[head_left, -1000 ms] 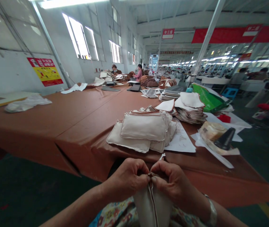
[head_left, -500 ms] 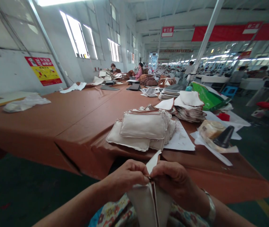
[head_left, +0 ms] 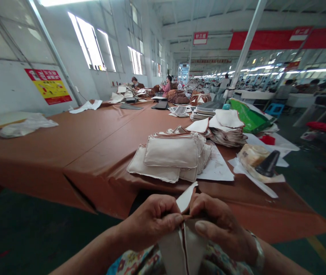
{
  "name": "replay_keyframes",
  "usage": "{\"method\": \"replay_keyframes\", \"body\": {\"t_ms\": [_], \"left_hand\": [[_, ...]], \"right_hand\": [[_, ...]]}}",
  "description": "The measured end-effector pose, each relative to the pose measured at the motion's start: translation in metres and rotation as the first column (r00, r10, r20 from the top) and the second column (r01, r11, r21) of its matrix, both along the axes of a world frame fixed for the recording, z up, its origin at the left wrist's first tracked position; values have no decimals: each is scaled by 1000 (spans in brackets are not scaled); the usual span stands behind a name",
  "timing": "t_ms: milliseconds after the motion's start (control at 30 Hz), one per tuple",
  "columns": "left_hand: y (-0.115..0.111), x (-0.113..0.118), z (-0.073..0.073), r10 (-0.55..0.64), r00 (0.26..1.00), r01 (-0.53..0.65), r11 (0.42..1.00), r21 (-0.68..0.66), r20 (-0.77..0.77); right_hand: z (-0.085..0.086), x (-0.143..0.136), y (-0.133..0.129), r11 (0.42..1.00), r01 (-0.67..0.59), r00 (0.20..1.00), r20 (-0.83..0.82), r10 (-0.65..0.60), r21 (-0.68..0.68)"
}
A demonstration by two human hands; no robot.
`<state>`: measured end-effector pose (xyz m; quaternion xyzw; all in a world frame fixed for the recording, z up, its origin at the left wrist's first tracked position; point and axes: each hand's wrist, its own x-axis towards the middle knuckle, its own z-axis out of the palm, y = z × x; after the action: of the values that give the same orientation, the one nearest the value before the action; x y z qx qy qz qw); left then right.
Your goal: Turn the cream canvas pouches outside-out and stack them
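Over my lap hangs a cream sewn panel (head_left: 170, 249) with brown showing along the slit down its middle; one pale corner points up above my hands. My left hand (head_left: 158, 217) is closed, thumb and forefinger pinching the panel's brown edge at the top of the slit. Just to the right, my right hand (head_left: 218, 225) has its curled forefinger against the same piece, its thumb lifted a little away. Its other fingers are mostly hidden behind the panel. Beyond both hands, a pile of similar cream panels (head_left: 171, 151) lies on the brown-covered table (head_left: 94, 152).
To the right of the pile are a white sheet (head_left: 218, 164), another stack of panels (head_left: 228, 131), a green bag (head_left: 249, 116) and a black cone-shaped object (head_left: 268, 164). A clear plastic bag (head_left: 27, 125) lies at the left. Other people sit farther back.
My right thumb has come away from the seam and spread toward me. My left hand keeps its pinch on the panel. The view has shifted slightly.
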<state>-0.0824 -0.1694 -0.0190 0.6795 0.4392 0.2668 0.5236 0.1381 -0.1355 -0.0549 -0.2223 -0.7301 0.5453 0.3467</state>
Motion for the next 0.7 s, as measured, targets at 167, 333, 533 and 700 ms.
{"method": "replay_keyframes", "body": {"t_ms": [167,333,533,700], "left_hand": [[-2,1,9,14,995,13,964,265,-101],[-6,4,12,-4,1000,-2,972,236,28],[-11,6,1,-15,925,34,999,-42,379],[-7,4,6,-36,998,19,956,292,53]], "right_hand": [[18,-1,10,977,-32,996,77,50,-211],[33,-6,12,975,-212,963,159,219,-63],[9,-7,7,910,-262,965,-76,251,-321],[18,-5,15,907,-289,956,-46,289,-308]]}}
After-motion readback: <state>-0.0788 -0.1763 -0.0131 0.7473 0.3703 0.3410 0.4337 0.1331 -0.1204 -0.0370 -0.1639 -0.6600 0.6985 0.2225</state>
